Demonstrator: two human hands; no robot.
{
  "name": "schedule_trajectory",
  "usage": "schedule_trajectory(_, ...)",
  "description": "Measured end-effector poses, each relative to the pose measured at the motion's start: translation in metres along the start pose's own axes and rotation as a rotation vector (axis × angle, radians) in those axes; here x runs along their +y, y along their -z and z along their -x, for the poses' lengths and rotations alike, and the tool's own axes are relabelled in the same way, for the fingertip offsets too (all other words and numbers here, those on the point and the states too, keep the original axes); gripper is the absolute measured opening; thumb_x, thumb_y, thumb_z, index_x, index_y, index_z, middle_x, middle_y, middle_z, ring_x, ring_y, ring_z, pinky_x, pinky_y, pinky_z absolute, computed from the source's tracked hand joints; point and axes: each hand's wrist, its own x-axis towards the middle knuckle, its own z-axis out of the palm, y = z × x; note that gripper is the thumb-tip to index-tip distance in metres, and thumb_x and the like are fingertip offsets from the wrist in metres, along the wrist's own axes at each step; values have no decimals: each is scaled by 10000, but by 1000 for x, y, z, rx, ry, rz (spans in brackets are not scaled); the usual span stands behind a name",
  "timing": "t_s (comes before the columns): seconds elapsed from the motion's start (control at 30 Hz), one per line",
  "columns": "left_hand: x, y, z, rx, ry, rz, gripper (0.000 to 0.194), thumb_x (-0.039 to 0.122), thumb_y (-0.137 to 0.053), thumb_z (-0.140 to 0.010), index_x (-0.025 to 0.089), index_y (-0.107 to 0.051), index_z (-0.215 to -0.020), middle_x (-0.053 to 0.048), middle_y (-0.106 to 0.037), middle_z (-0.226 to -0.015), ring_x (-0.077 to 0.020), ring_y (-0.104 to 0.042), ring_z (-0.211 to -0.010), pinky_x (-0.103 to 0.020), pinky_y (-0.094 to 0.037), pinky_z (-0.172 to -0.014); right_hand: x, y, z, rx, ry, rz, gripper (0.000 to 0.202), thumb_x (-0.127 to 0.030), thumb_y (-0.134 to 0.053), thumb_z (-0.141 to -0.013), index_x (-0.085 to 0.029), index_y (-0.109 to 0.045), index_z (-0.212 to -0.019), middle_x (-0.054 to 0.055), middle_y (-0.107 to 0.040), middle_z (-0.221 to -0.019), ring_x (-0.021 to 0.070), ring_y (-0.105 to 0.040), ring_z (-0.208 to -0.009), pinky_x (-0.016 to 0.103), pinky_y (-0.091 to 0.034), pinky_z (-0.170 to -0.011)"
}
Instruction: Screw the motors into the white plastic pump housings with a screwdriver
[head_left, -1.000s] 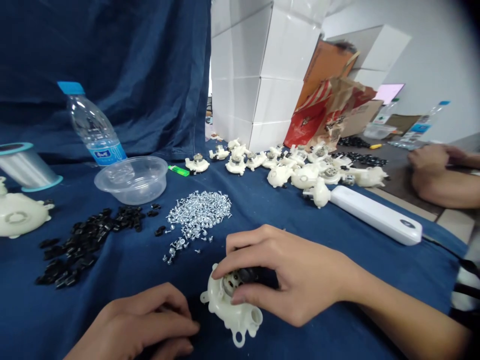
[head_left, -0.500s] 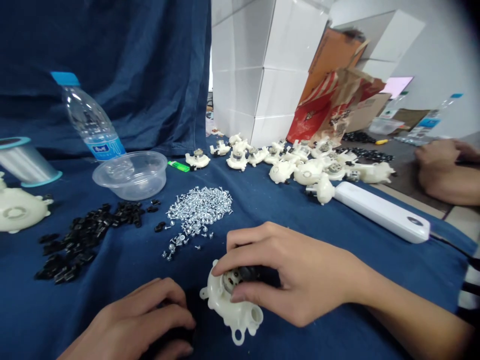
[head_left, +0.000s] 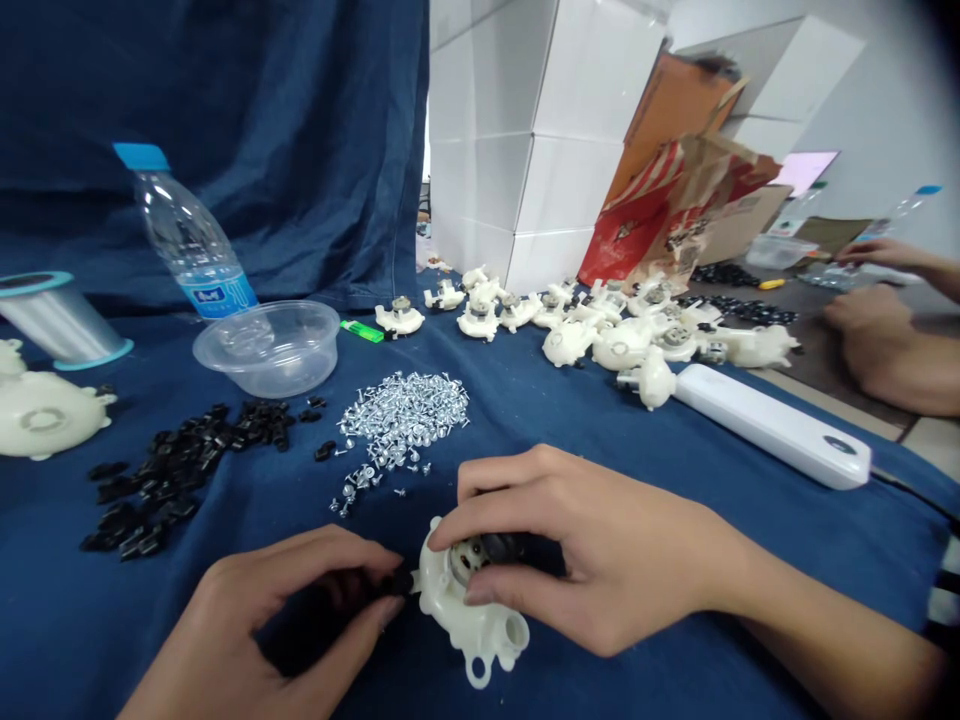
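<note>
My right hand [head_left: 577,540] grips a cream plastic housing [head_left: 469,617] with a small motor [head_left: 465,560] set in it, thumb and fingers around the motor. Its round spout and a ring-shaped lug face toward me. At the housing's left side, my left hand [head_left: 292,600] pinches a small black plastic piece [head_left: 403,581] against a side tab; the fingertips hide most of this piece. Beyond my hands lie a heap of silver screws [head_left: 405,410] and a pile of similar black plastic pieces [head_left: 161,480].
A clear plastic bowl [head_left: 274,360], a water bottle [head_left: 199,245], a wire spool [head_left: 71,325] and a green lighter [head_left: 363,331] stand left. Several cream housings [head_left: 622,343] lie at the back, near a white power bank [head_left: 776,425]. Another person's hand [head_left: 874,320] is far right.
My left hand has moved up and right, bringing the small black piece to the housing's side tab. My right hand keeps its hold. At far right, another person's second hand has reached forward.
</note>
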Motion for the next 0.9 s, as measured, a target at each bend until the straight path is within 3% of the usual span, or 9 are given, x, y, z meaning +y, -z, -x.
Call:
schedule_trajectory(0.27, -1, -6, -4, -40, -23, -8, 114, 273, -685, -861, 341, -728, -941, 85, -788, -857, -116, -762, -700, -116, -612, -610, -1, -2, -1, -3, -6, 19, 255, -260, -663, -961, -126, -733, -1167, 48, -676, -941, 139, -636, -795, 261, -468, -711)
schedule_trajectory(0.43, 6, -3, -7, -104, 66, 106, 86, 263, -680, -861, 322, -740, -879, 81, -780, -827, -114, -750, -696, -127, -599, -610, -2, -2, -1, -10, -19, 42, 260, -269, -656, -967, -142, -724, -1183, 44, -667, -949, 142, -642, -801, 274, -459, -721)
schedule_trajectory(0.67, 9, -8, -10, -81, 192, 217, 83, 270, -694, -812, 313, -760, -839, 86, -751, -678, -106, -695, -572, -133, -537, -519, -3, -3, -1, -9, -47, 56, 296, -320, -694, -946, -171, -711, -1201, 56, -691, -987, 172, -667, -858, 300, -473, -775)
schedule_trajectory(0.9, 10, -9, -6, -53, 117, 202, 124, 218, -694, -790, 332, -745, -797, 111, -730, -641, -91, -662, -547, -128, -522, -526, -8, -2, 0, -57, -58, 32, 222, -290, -657, -966, -162, -720, -1136, 35, -676, -960, 149, -644, -842, 285, -453, -754)
